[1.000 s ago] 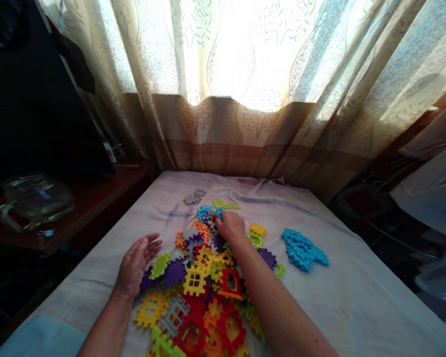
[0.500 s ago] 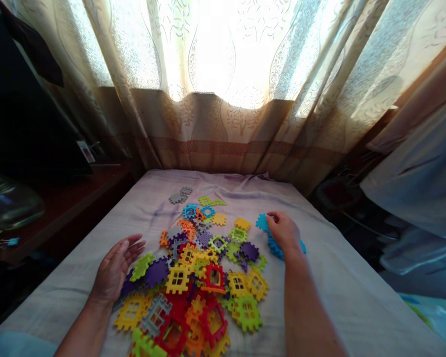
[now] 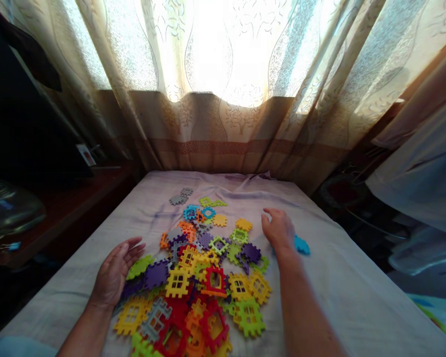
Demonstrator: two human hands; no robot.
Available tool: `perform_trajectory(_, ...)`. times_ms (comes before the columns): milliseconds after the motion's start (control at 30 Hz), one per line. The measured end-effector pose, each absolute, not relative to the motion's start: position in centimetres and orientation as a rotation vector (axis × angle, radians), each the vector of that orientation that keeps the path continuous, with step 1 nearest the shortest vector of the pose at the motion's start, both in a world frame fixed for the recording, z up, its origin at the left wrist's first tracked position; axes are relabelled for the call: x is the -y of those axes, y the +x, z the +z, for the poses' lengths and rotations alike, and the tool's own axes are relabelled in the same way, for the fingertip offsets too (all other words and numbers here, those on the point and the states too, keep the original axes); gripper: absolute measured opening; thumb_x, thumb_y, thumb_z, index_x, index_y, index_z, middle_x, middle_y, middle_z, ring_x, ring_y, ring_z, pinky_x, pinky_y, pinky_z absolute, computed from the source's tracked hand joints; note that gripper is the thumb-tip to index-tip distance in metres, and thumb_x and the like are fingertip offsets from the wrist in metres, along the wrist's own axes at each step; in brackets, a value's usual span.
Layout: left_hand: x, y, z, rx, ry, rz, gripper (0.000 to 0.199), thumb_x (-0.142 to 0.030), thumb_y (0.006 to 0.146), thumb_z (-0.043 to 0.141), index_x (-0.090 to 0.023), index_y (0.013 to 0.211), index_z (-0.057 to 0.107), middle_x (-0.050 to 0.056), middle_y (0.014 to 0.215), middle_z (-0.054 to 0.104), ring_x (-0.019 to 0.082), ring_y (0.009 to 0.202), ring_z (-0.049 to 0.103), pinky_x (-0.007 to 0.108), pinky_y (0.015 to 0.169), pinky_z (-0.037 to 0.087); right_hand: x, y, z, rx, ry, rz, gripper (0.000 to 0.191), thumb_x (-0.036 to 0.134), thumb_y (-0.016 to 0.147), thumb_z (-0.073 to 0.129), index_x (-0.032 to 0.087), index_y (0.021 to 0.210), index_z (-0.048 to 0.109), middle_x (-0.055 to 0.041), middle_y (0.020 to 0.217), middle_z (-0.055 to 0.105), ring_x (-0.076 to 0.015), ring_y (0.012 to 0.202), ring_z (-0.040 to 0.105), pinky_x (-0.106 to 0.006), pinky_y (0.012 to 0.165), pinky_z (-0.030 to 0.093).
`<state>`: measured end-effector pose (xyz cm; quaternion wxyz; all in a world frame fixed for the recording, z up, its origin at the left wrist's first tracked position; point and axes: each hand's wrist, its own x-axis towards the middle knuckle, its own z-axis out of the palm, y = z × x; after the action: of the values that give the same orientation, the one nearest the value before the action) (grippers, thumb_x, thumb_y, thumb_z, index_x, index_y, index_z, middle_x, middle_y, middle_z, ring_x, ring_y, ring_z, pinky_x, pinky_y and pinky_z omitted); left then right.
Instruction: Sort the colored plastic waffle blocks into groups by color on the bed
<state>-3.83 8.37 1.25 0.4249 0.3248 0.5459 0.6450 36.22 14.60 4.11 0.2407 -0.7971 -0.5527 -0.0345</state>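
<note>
My right hand (image 3: 279,230) hovers over the sheet right of the pile, thumb and forefinger apart with nothing visible between them; its other fingers are hidden. Beside that wrist lies a blue interlocking plastic tile (image 3: 302,245), partly covered by my arm. My left hand (image 3: 115,270) is open at the pile's left edge, palm turned inward, fingers loosely bent. Nearest to it are a lime-green tile (image 3: 140,267) and a purple tile (image 3: 156,274). Yellow window tiles (image 3: 178,281), a red frame tile (image 3: 214,280) and a green window tile (image 3: 250,316) lie in the heap.
A pale sheet (image 3: 342,287) covers the bed. Grey tiles (image 3: 178,200) lie toward the back. Patterned curtains (image 3: 215,124) hang behind the bed. A dark wooden stand (image 3: 107,183) is at left, with a glass bowl (image 3: 11,210). Hanging cloth (image 3: 419,173) is at right.
The blue tile that was at my right fingertips is out of sight. My right hand has shifted slightly, and its thumb and forefinger are parted. My left hand has hardly moved.
</note>
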Motion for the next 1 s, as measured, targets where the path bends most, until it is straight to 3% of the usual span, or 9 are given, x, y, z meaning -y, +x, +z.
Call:
perform_trajectory(367,-8.2,-3.8,1.5,-1.333,0.787,1.624,0.05,-0.056,0.057,0.078,-0.017,0.087,0.07,0.01,0.103,0.072,0.027,0.093,0.068,0.048,0.094,0.051,-18.1,25.7,3.2,2.196,-1.82,0.177,0.035,0.023,0.089,0.048,0.026,0.118,0.068,-0.0051,0.121,0.067,-0.0208,0.113,0.057,-0.031,0.097,0.041)
perform_trajectory(467,-8.2,-3.7,1.4,-1.323,0.763,1.626,0.049,-0.055,0.057,0.078,-0.016,0.087,0.07,0.01,0.104,0.072,0.027,0.093,0.068,0.047,0.094,0.052,-19.5,24.1,3.2,2.305,-1.85,0.126,0.039,0.022,0.088,0.049,0.026,0.123,0.065,-0.0067,0.125,0.064,-0.0218,0.115,0.055,-0.032,0.095,0.042)
perform_trajectory(567,-8.2,-3.8,1.4,-1.318,0.767,1.631,0.049,-0.054,0.058,0.078,-0.016,0.087,0.07,0.01,0.104,0.072,0.027,0.094,0.068,0.047,0.093,0.052,-20.2,23.5,3.4,2.363,-1.872,0.093,0.03,0.024,0.087,0.052,0.023,0.111,0.071,-0.0104,0.118,0.066,-0.0238,0.112,0.057,-0.033,0.091,0.043)
perform_trajectory(667,-8.2,-3.8,1.4,-1.32,0.777,1.633,0.05,-0.055,0.058,0.078,-0.015,0.087,0.069,0.011,0.105,0.072,0.028,0.094,0.068,0.049,0.094,0.051,-20.1,23.3,3.6,2.387,-1.854,0.082,0.024,0.025,0.088,0.053,0.019,0.101,0.072,-0.0123,0.113,0.067,-0.0241,0.11,0.057,-0.032,0.09,0.042)
perform_trajectory(833,-8.3,-3.9,1.3,-1.317,0.767,1.625,0.051,-0.056,0.056,0.078,-0.017,0.088,0.07,0.009,0.104,0.072,0.028,0.095,0.067,0.049,0.095,0.051,-18.8,24.2,4.1,2.304,-1.88,0.03,0.026,0.026,0.094,0.046,0.017,0.109,0.066,-0.0113,0.116,0.066,-0.0214,0.11,0.057,-0.029,0.09,0.04)
perform_trajectory(1000,-8.5,-4.1,1.0,-1.319,0.766,1.613,0.051,-0.057,0.056,0.078,-0.018,0.087,0.07,0.008,0.105,0.073,0.027,0.095,0.067,0.049,0.097,0.05,-16.7,29.3,4.9,1.893,-2.11,-0.012,0.031,0.028,0.1,0.036,0.019,0.105,0.065,-0.0089,0.103,0.071,-0.0187,0.094,0.064,-0.027,0.077,0.04)
